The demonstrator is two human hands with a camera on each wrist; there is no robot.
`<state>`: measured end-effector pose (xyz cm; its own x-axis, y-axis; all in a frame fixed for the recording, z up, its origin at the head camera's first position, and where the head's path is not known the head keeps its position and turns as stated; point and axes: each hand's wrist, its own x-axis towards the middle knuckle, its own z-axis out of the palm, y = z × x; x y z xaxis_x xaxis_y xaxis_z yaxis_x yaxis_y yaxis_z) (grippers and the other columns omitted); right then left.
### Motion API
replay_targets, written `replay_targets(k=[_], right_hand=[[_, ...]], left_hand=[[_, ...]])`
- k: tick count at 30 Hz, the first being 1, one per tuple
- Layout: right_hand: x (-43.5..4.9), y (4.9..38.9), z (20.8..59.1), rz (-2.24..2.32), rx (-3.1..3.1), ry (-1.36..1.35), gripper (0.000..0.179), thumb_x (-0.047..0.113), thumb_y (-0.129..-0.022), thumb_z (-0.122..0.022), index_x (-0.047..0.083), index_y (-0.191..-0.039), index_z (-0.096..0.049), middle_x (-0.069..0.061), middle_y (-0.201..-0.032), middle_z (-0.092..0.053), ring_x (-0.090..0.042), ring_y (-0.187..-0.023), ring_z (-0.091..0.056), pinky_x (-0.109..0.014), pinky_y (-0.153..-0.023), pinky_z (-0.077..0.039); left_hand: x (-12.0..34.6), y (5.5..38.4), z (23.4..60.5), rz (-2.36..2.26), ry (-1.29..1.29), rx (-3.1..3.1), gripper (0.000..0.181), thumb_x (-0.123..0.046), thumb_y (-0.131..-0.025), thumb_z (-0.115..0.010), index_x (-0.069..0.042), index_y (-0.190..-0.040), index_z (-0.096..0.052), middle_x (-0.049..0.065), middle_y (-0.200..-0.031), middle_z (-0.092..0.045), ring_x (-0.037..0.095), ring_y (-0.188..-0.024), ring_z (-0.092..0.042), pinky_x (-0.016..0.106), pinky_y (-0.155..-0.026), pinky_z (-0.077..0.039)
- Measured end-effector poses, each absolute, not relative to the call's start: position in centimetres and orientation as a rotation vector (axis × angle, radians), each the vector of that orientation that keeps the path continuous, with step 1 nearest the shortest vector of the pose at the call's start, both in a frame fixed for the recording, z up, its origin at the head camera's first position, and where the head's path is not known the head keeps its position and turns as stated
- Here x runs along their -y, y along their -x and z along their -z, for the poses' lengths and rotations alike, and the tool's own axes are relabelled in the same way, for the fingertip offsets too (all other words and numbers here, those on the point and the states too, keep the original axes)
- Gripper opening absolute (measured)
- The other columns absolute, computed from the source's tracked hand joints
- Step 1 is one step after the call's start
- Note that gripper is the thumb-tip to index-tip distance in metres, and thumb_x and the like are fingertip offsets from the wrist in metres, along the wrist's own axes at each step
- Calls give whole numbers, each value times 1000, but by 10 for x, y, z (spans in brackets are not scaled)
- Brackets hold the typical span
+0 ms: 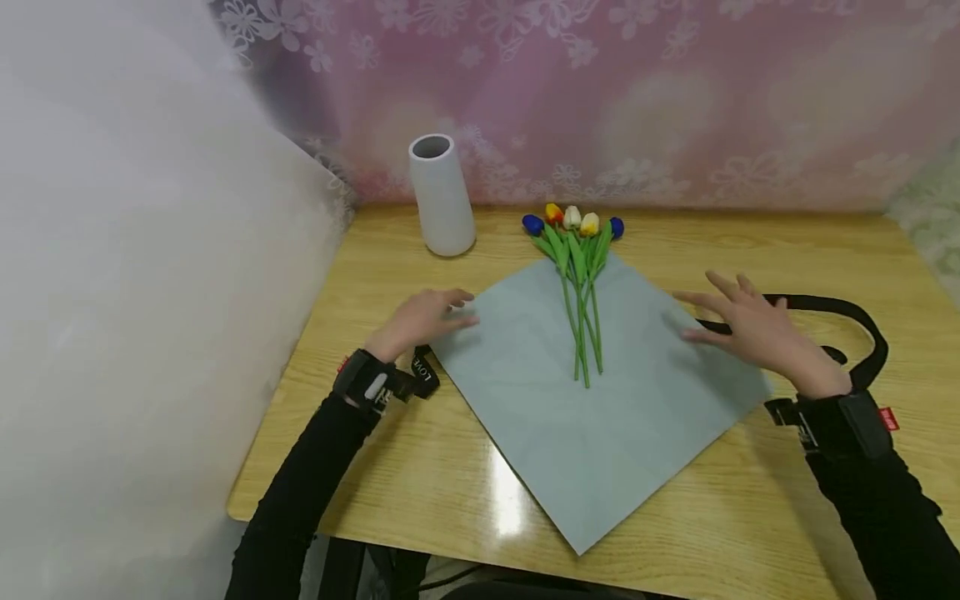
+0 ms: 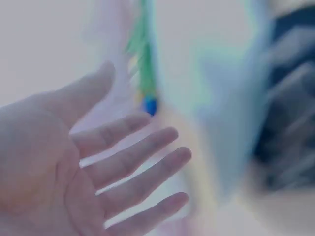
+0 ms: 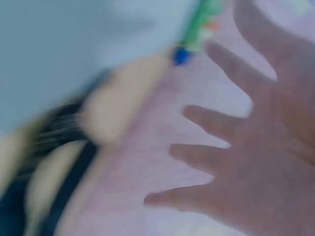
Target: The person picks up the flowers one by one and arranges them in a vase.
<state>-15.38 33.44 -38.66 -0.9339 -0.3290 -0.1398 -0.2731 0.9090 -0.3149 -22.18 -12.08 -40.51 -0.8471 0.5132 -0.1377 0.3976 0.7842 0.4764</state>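
Several artificial tulips (image 1: pixel 579 283) with blue, white, yellow and orange heads lie on a grey-blue sheet of wrapping paper (image 1: pixel 630 433), stems toward the person. My left hand (image 1: pixel 422 321) hovers by the paper's left corner, fingers extended. Over the right part of the paper, my right hand (image 1: pixel 757 329) is spread and holds nothing. The left wrist view shows the left palm (image 2: pixel 44 157) with straight fingers and a blurred blue tulip head (image 2: pixel 150 106) beyond. In the right wrist view the right hand (image 3: pixel 261 128) is likewise spread, the tulips blurred behind it.
A white vase (image 1: pixel 444 200) stands upright at the back left of the wooden table (image 1: pixel 375 467). A black ribbon (image 1: pixel 862 325) curls near the right hand, partly hidden by it. Another piece of ribbon, lettered LOVE (image 1: pixel 424 373), shows by the left wrist. A pink floral curtain (image 1: pixel 600 100) hangs behind.
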Motion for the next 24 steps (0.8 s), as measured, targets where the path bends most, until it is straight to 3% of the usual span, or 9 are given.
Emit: replay_targets(k=[4,9,12,14,19,24], right_hand=[[-270,186,345,663,-3003,636,77,35,-100,-66,23,-163,-22,-26,-164,-19,-55,-145,-21,-75,-107,-25],[-169,252,327,974,-2888,695,90,38,-100,-66,28,-165,-4,-15,-168,-17,-41,-151,-22,-66,-118,-22],[-122,293,339,1165,-2782,648,97,34,-98,-70,23,-165,0,-14,-168,-16,-37,-153,-22,-61,-120,-24],[-97,315,352,1257,-2741,629,102,29,-96,-73,18,-164,2,-16,-168,-15,-36,-153,-21,-57,-121,-25],[-61,342,386,1426,-2691,588,111,24,-90,-80,9,-162,2,-19,-167,-17,-36,-151,-25,-53,-122,-26],[-63,344,396,1481,-2730,535,103,23,-90,-80,13,-162,-7,-18,-162,-29,-37,-142,-40,-52,-115,-37]], left_hand=[[139,262,361,-1100,-439,-2883,46,-31,-100,-67,-5,-137,-61,15,-130,-67,31,-115,-66,43,-97,-53],[141,308,328,-1426,-138,-2973,86,-40,-91,-77,-10,-158,-31,14,-155,-43,27,-139,-46,41,-114,-40],[130,332,331,-1433,-185,-2926,104,-40,-87,-81,-10,-162,-16,13,-163,-27,27,-147,-33,40,-119,-33],[123,342,341,-1514,-246,-2862,105,-36,-86,-82,-9,-162,-15,13,-164,-26,27,-147,-32,39,-119,-33],[118,348,371,-1691,-322,-2692,96,-27,-87,-82,-11,-161,-21,10,-160,-34,23,-146,-36,37,-116,-37],[115,346,385,-1689,-358,-2702,91,-33,-88,-81,-18,-160,-27,7,-158,-39,24,-144,-41,41,-111,-44]])
